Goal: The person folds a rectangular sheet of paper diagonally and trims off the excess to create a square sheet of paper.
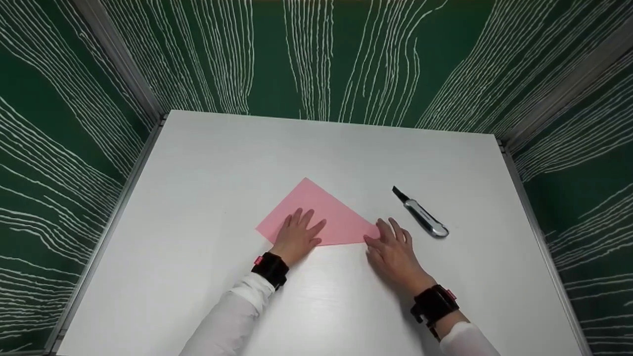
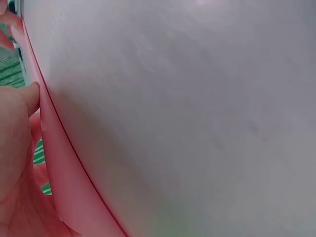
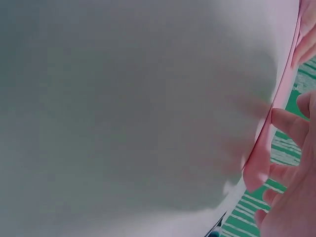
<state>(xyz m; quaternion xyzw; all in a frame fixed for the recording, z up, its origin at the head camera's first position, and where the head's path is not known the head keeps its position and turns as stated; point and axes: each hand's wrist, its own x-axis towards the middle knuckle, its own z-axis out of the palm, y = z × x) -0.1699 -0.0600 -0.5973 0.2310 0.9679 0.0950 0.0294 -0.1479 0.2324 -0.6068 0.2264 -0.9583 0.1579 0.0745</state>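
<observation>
A pink sheet of paper (image 1: 341, 217) lies on the white table, one corner pointing away from me and a long straight edge toward me. My left hand (image 1: 296, 235) rests flat on its left part, fingers spread. At the right corner, my right hand (image 1: 395, 249) touches the paper with its fingertips, the fingers loosely bent and apart. The left wrist view has the paper (image 2: 64, 163) as a narrow strip beside the left hand (image 2: 15, 153). In the right wrist view, fingertips of the right hand (image 3: 291, 173) meet the paper's tapered end (image 3: 257, 170).
To the right of the right hand lies a grey and black utility knife (image 1: 423, 216) on the table (image 1: 237, 148). Green walls (image 1: 269, 54) with white wavy lines stand around the table's back and sides.
</observation>
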